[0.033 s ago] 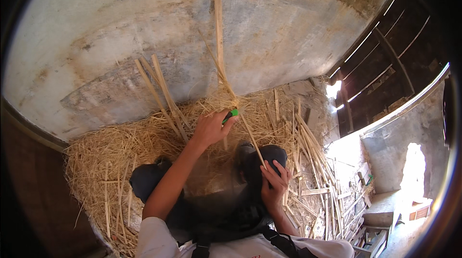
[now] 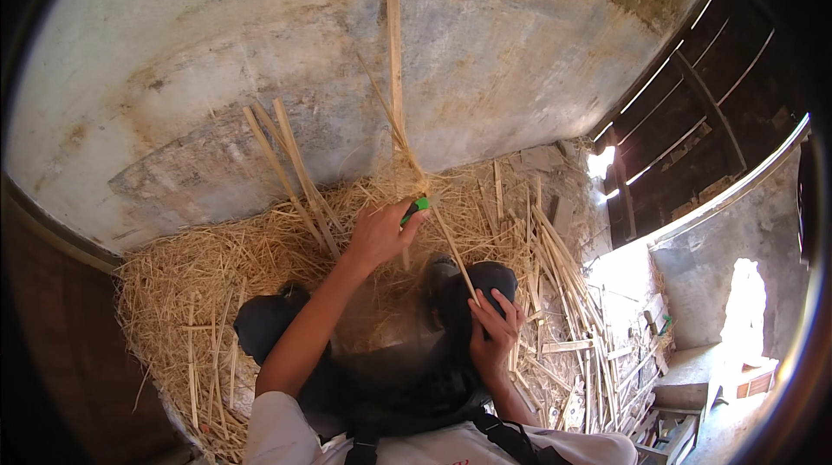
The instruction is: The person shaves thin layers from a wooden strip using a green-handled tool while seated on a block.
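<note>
My left hand (image 2: 381,233) is closed around the green-and-black handle of a knife (image 2: 421,204), whose blade is hard to make out against the strip. A thin bamboo strip (image 2: 454,248) slants from beyond the knife down to my right knee. Its near end is between the fingers of my right hand (image 2: 496,331), which rests at that knee. Right at the knife, pale shavings (image 2: 407,172) curl up along the strip. The strip's far part (image 2: 380,94) reaches up in front of the wall.
A wide strip (image 2: 393,49) and several narrower strips (image 2: 290,149) lean on the stained wall (image 2: 217,40). Straw-like shavings (image 2: 199,292) cover the floor around my legs. Many loose strips (image 2: 572,292) lie piled to my right, with a dark slatted panel (image 2: 702,110) beyond.
</note>
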`<action>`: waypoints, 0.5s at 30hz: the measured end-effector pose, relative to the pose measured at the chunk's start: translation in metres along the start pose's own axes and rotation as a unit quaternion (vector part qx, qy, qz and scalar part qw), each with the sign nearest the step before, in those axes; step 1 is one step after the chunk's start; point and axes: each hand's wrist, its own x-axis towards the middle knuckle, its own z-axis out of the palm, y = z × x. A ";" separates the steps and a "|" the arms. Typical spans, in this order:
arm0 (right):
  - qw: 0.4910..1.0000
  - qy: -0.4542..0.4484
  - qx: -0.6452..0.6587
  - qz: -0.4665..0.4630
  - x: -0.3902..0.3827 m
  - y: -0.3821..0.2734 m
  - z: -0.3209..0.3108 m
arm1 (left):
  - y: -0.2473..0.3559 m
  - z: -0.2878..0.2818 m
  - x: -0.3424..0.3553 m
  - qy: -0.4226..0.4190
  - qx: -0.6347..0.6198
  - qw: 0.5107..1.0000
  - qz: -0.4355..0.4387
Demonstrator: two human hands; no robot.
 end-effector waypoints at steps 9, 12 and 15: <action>1.000 -0.008 -0.010 -0.001 0.000 -0.003 -0.001 | -0.012 -0.002 0.012 0.055 0.084 0.993 0.055; 1.000 -0.018 -0.016 -0.004 0.000 -0.002 -0.002 | -0.005 -0.006 0.008 -0.011 0.068 0.998 -0.012; 1.000 -0.017 -0.022 -0.003 -0.004 0.002 -0.002 | 0.026 -0.029 0.005 -0.154 0.029 0.986 -0.054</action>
